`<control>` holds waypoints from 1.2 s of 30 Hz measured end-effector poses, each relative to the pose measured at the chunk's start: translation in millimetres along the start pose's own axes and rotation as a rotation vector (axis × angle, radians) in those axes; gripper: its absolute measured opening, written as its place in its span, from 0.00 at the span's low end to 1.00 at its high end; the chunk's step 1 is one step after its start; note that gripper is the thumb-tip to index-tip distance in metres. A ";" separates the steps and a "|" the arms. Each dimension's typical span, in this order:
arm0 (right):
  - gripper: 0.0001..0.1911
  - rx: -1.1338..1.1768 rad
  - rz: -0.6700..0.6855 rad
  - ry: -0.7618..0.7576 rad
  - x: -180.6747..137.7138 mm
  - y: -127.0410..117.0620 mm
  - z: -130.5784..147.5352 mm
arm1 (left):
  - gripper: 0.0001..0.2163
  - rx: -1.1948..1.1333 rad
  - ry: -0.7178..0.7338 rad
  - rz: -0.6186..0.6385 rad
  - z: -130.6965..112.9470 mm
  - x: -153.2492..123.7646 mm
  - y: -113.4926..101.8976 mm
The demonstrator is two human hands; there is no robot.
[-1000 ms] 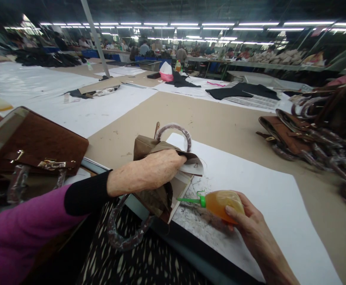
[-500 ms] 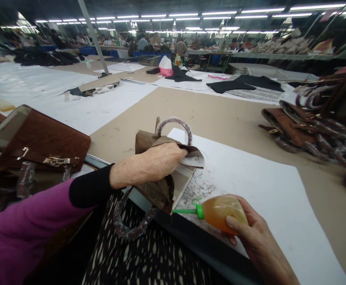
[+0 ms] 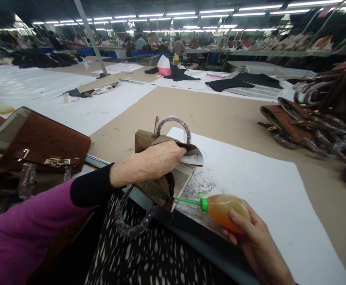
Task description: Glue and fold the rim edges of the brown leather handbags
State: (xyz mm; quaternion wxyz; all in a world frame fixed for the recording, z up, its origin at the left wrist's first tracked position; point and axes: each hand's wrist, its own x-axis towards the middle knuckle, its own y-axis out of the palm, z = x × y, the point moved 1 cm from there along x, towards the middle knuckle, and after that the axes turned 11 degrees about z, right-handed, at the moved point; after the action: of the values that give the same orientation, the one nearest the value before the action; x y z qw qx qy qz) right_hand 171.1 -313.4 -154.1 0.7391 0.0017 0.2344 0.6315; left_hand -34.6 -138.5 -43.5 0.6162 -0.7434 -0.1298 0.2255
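Observation:
At the table's near edge lies a brown handbag (image 3: 149,140) with its lining turned up and plastic-wrapped handles (image 3: 174,120) at two sides. My left hand (image 3: 161,158) reaches over it, fingers closed on the bag's upper edge by a white flap; the fingertips are partly hidden. In my right hand (image 3: 247,225) is a squeeze bottle (image 3: 225,209) of amber liquid, held on its side. Its thin green nozzle (image 3: 187,201) points left, with the tip at the bag's lower right edge; whether it touches I cannot tell.
More brown handbags (image 3: 48,142) stand at left, and a pile of them (image 3: 297,122) lies at right. White paper (image 3: 250,186) with dark smears covers the table near the bag. Another squeeze bottle (image 3: 0,106) lies far left. Black fabric pieces (image 3: 244,81) lie farther back.
My right hand has moved the bottle slightly right, and the nozzle has lifted, now slanting down toward its bottle end. My left hand keeps its hold on the handbag.

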 end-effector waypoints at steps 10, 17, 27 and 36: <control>0.21 -0.020 0.012 0.006 -8.1 12.3 3.1 | 0.06 0.023 0.035 -0.050 7.2 0.9 8.9; 0.22 -0.030 0.007 0.019 -6.1 4.2 -2.2 | 0.06 0.035 0.023 -0.054 8.3 1.2 12.4; 0.23 -0.079 -0.047 0.021 -17.1 20.8 5.4 | 0.05 0.011 0.059 -0.072 10.3 1.7 13.4; 0.27 -0.350 -0.101 -0.118 -9.9 9.7 9.4 | 0.05 -0.003 0.025 -0.047 9.7 5.4 5.6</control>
State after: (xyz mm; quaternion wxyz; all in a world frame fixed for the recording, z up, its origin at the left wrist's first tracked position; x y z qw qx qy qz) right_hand 164.4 -318.0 -139.4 0.7714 -0.1018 0.0768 0.6234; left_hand -35.2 -128.8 -51.2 0.6218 -0.7438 -0.1397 0.2013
